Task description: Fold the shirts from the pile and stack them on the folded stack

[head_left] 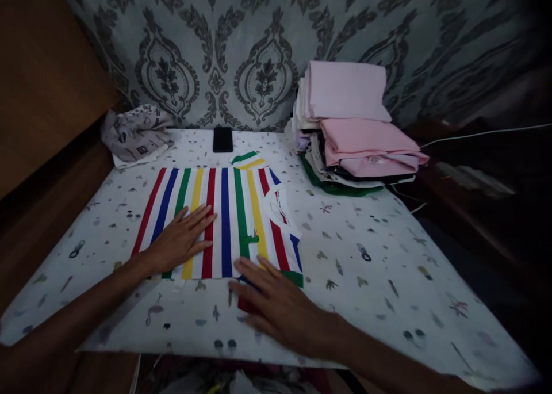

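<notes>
Touching striped shirt (230, 210) (flat cloth)

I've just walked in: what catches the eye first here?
The boldly striped shirt across the middle, with the left hand on its body and the right hand at its near edge. Next, the pile of folded clothes, pink on top, at the back right.

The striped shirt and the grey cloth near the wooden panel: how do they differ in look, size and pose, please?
The striped shirt lies spread flat; the grey cloth is bunched in a loose heap. The striped shirt has red, blue, green and yellow stripes on white; the grey cloth has dark printed shapes. The striped shirt covers more area than the grey cloth. Both lie on the white printed table cover.
</notes>
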### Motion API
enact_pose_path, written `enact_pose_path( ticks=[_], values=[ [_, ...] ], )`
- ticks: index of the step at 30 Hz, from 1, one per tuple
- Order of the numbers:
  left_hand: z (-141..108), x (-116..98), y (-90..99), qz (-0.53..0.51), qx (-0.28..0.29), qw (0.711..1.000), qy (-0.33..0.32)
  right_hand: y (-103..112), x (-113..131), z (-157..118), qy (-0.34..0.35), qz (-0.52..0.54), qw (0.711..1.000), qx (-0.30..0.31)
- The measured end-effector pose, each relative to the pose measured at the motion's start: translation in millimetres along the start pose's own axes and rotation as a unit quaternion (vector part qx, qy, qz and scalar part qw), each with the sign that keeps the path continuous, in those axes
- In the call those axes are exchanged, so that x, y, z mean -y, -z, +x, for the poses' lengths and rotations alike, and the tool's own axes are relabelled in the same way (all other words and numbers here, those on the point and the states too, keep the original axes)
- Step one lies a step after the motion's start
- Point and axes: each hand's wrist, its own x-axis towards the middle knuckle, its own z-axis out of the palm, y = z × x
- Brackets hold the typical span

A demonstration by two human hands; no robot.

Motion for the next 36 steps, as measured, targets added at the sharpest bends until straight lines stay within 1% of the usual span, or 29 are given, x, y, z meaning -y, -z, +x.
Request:
enact_pose_path(
  ticks=[2, 3, 4, 6, 8, 9, 10, 11, 12, 14, 15, 17, 19, 21, 23, 25, 27, 28, 30, 31, 33, 34, 35, 36],
  values=[
    [1, 4, 1.0, -0.001, 0.003, 1.0, -0.002, 2, 6, -16, 0.038, 0.041, 0.998, -0.005],
    [4, 7, 2.1, -0.003, 0.006, 1.0, -0.004, 6, 4, -19, 0.044, 0.063, 0.997, -0.024],
    [8, 11, 3.6, -0.006, 0.009, 1.0, -0.006, 13, -2, -17, 0.039, 0.086, 0.994, -0.051],
    [20, 22, 8.2, -0.012, 0.003, 1.0, 0.004, 31, -26, -3, -0.001, 0.133, 0.984, -0.119],
    [38, 42, 15.2, -0.014, -0.016, 0.999, 0.045, 55, -61, 25, -0.077, 0.168, 0.966, -0.182],
    [48, 54, 19.6, -0.011, -0.027, 0.997, 0.076, 69, -82, 42, -0.141, 0.172, 0.952, -0.213],
    [59, 69, 24.1, -0.006, -0.037, 0.993, 0.113, 82, -103, 61, -0.238, 0.172, 0.926, -0.238],
    [68, 84, 28.5, 0.002, -0.045, 0.988, 0.15, 94, -124, 80, -0.342, 0.175, 0.888, -0.255],
    [77, 100, 32.3, 0.01, -0.05, 0.982, 0.184, 105, -144, 99, -0.381, 0.173, 0.87, -0.26],
    [91, 130, 37.2, 0.026, -0.052, 0.971, 0.232, 119, -179, 134, -0.422, 0.185, 0.85, -0.255],
    [95, 143, 38.0, 0.032, -0.049, 0.968, 0.244, 122, -193, 149, -0.432, 0.193, 0.845, -0.249],
    [99, 163, 37.0, 0.036, -0.04, 0.967, 0.247, 123, -215, 174, -0.447, 0.206, 0.836, -0.241],
    [101, 175, 34.9, 0.027, -0.038, 0.971, 0.235, 119, -229, 194, -0.453, 0.204, 0.834, -0.24],
    [102, 178, 34.8, 0.008, -0.04, 0.973, 0.226, 117, -239, 207, -0.456, 0.188, 0.835, -0.244],
    [101, 176, 38.3, -0.005, -0.043, 0.973, 0.227, 117, -243, 215, -0.459, 0.171, 0.836, -0.248],
    [97, 170, 45.1, -0.005, -0.064, 0.973, 0.223, 122, -241, 216, -0.453, 0.155, 0.84, -0.257],
    [87, 161, 53.5, -0.003, -0.117, 0.974, 0.195, 129, -232, 208, -0.428, 0.138, 0.85, -0.276],
    [80, 156, 57.7, -0.001, -0.146, 0.974, 0.172, 132, -225, 199, -0.41, 0.129, 0.856, -0.288],
    [63, 146, 65.1, 0.009, -0.185, 0.975, 0.125, 135, -205, 174, -0.37, 0.111, 0.867, -0.314],
    [53, 140, 67.7, 0.019, -0.187, 0.976, 0.107, 132, -194, 157, -0.348, 0.098, 0.873, -0.327],
    [35, 129, 69.1, 0.048, -0.165, 0.981, 0.09, 119, -170, 122, -0.298, 0.062, 0.892, -0.335],
    [28, 124, 67.8, 0.064, -0.145, 0.983, 0.091, 109, -158, 105, -0.255, 0.021, 0.912, -0.321],
    [22, 119, 65.4, 0.079, -0.122, 0.985, 0.095, 98, -148, 90, -0.225, -0.014, 0.93, -0.289],
    [17, 115, 62.1, 0.091, -0.101, 0.986, 0.1, 86, -139, 77, -0.212, -0.041, 0.944, -0.25]
  ],
)
